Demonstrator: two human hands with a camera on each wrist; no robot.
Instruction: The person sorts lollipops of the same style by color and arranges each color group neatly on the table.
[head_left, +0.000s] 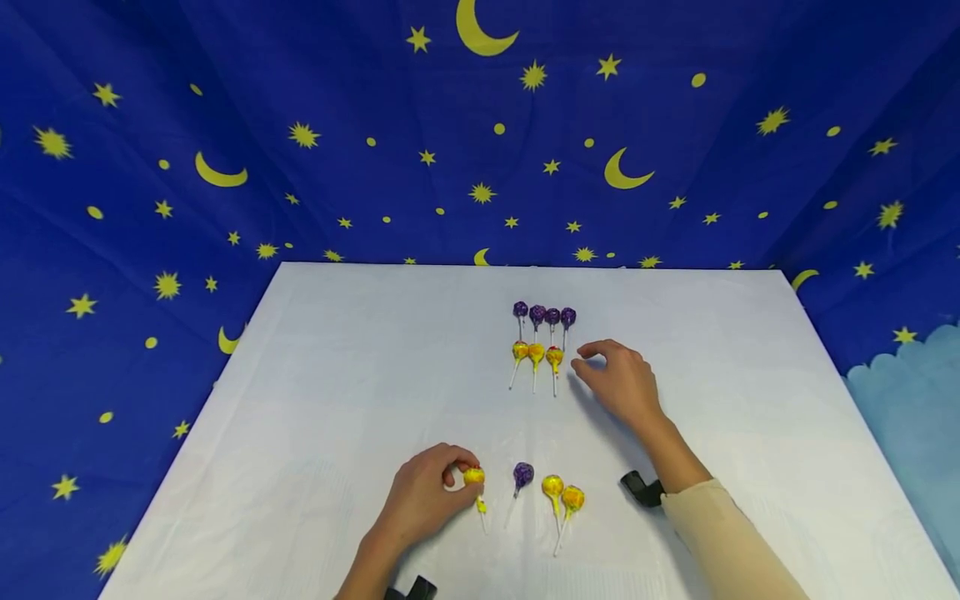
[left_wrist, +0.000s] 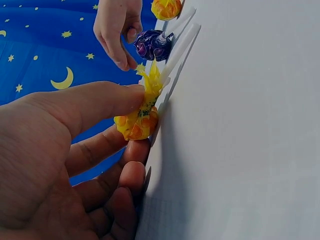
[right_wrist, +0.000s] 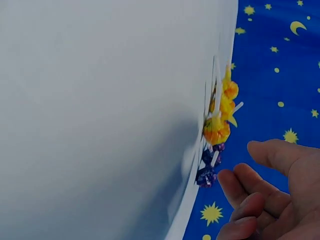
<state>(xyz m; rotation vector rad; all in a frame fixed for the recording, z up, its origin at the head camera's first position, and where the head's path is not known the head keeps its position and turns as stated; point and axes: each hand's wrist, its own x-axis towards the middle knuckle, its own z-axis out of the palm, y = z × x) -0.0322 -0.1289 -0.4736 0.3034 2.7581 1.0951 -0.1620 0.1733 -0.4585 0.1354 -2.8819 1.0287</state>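
My left hand (head_left: 431, 492) pinches a yellow lollipop (head_left: 474, 477) by its wrapped head, near the front of the table. In the left wrist view the thumb presses on the yellow wrapper (left_wrist: 137, 122), with fingers beneath it. Beside it lies a purple lollipop (head_left: 523, 475), then two yellow lollipops (head_left: 573, 498) with crossing sticks. Farther back, my right hand (head_left: 618, 383) hovers with parted fingers, holding nothing. Just left of its fingertips is a row of three yellow lollipops (head_left: 536, 353), heads away from me. Behind them stands a row of several purple lollipops (head_left: 552, 317).
A white cloth covers the table (head_left: 360, 358). Blue fabric (head_left: 390, 100) with yellow moons and stars hangs behind and at the sides. Black wrist camera mounts (head_left: 642, 489) sit at both wrists. A light blue scalloped shape (head_left: 911, 400) is at the right.
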